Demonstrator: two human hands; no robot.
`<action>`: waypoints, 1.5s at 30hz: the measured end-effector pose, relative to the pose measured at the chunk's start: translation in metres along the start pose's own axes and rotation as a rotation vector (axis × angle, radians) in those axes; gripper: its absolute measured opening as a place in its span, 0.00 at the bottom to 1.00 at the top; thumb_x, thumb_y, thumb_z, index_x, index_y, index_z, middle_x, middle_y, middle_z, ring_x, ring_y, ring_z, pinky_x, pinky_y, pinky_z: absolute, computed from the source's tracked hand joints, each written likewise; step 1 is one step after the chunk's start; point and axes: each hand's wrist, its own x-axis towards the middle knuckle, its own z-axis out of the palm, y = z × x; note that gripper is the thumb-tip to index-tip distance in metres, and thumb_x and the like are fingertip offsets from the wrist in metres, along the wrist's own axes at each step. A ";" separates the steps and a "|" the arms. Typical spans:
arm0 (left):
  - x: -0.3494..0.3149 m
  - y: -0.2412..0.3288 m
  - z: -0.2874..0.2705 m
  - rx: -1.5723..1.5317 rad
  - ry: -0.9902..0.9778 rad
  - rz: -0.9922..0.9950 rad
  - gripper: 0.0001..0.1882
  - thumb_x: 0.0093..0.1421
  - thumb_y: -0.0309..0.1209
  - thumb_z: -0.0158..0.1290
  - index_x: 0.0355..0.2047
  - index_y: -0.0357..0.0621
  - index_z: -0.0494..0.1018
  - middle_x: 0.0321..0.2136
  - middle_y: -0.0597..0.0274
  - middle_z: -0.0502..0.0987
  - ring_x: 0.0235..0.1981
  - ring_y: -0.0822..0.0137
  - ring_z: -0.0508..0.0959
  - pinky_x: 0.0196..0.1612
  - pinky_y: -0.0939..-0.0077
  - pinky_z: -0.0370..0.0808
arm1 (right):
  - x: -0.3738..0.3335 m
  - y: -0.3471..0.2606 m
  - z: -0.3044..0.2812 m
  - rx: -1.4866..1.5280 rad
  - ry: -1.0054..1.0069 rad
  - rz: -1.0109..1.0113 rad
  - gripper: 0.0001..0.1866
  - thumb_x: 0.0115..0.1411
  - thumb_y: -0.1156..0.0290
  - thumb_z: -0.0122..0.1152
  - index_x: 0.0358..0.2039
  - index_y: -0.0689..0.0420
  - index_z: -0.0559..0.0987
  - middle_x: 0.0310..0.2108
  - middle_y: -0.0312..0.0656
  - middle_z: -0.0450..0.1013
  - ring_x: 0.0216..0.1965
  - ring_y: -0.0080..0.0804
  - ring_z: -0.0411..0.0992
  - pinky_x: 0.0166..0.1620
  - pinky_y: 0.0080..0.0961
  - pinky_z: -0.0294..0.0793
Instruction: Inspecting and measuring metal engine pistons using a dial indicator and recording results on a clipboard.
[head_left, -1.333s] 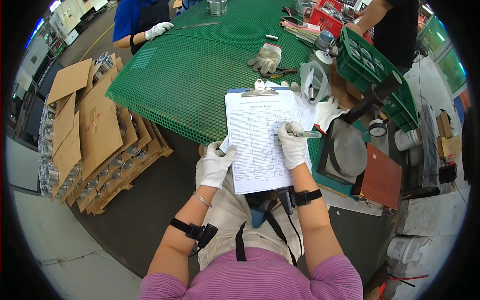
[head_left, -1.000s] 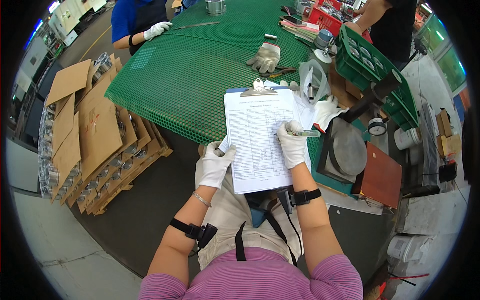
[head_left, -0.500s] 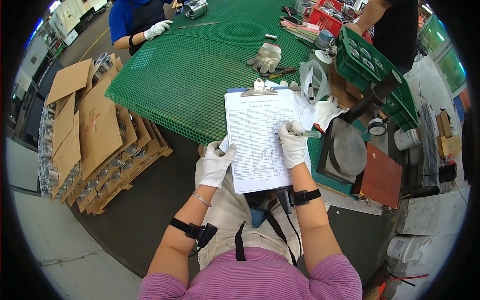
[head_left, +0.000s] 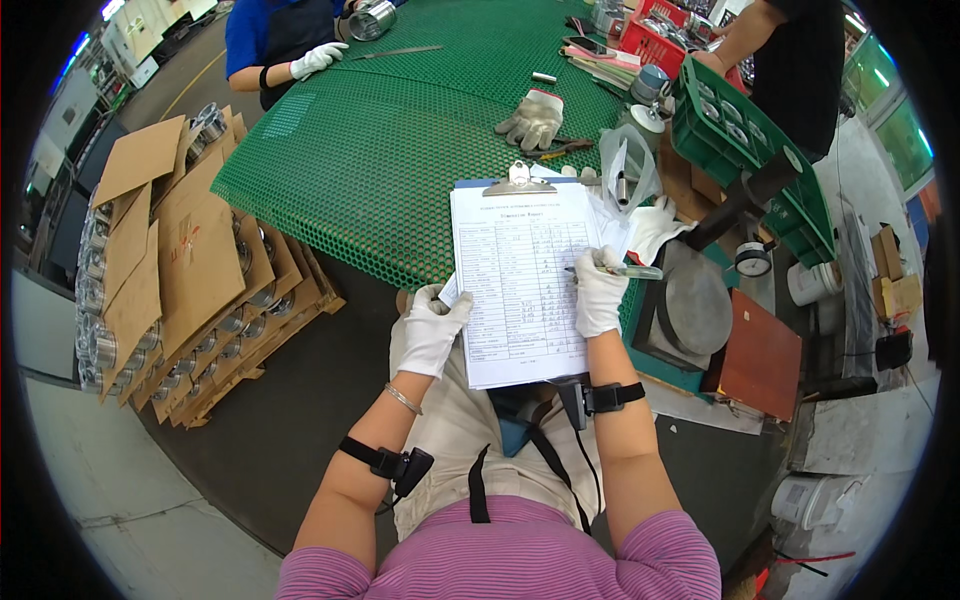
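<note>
A clipboard [head_left: 518,180] with a metal clip leans between my lap and the table edge. On it lies a printed form sheet [head_left: 500,345], a table partly filled with handwriting. My left hand [head_left: 433,330], in a white glove, is closed on the clipboard's left edge, its thumb on the paper. My right hand [head_left: 600,293], also gloved, grips a pen [head_left: 640,271] with a clear greenish barrel. The pen's tip is at the right-hand columns of the form, around mid-height; whether it touches the paper I cannot tell.
A green mesh-covered table [head_left: 400,150] holds a worn glove [head_left: 532,120], pliers [head_left: 560,148] and a plastic bag [head_left: 628,165]. Right stand a dial gauge [head_left: 752,258] and a green crate [head_left: 735,130]. Stacked metal parts with cardboard [head_left: 200,250] stand left. Two people are across the table.
My right hand has shifted slightly right with the pen, uncovering more of the form's right columns. The left hand stays put. The person at the far left moves the metal cylinder slightly left.
</note>
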 end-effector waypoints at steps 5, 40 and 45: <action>0.000 -0.002 0.000 -0.006 0.018 0.004 0.26 0.58 0.29 0.62 0.49 0.28 0.62 0.31 0.58 0.79 0.27 0.76 0.77 0.29 0.83 0.74 | 0.002 -0.010 -0.006 0.014 -0.052 0.018 0.15 0.53 0.86 0.57 0.18 0.54 0.65 0.17 0.27 0.59 0.20 0.14 0.55 0.23 0.17 0.56; 0.001 -0.003 0.000 0.010 -0.007 0.018 0.26 0.59 0.30 0.61 0.50 0.26 0.63 0.33 0.55 0.80 0.30 0.76 0.79 0.31 0.84 0.75 | 0.009 0.009 -0.007 -0.201 -0.021 -0.197 0.15 0.51 0.88 0.54 0.17 0.58 0.62 0.17 0.29 0.55 0.20 0.16 0.53 0.24 0.18 0.57; 0.004 -0.007 -0.003 0.027 -0.004 0.011 0.26 0.59 0.30 0.61 0.50 0.26 0.62 0.33 0.54 0.80 0.30 0.75 0.79 0.31 0.84 0.75 | 0.008 0.010 -0.005 -0.154 -0.011 -0.125 0.15 0.51 0.87 0.56 0.17 0.57 0.62 0.17 0.29 0.54 0.20 0.17 0.52 0.24 0.17 0.57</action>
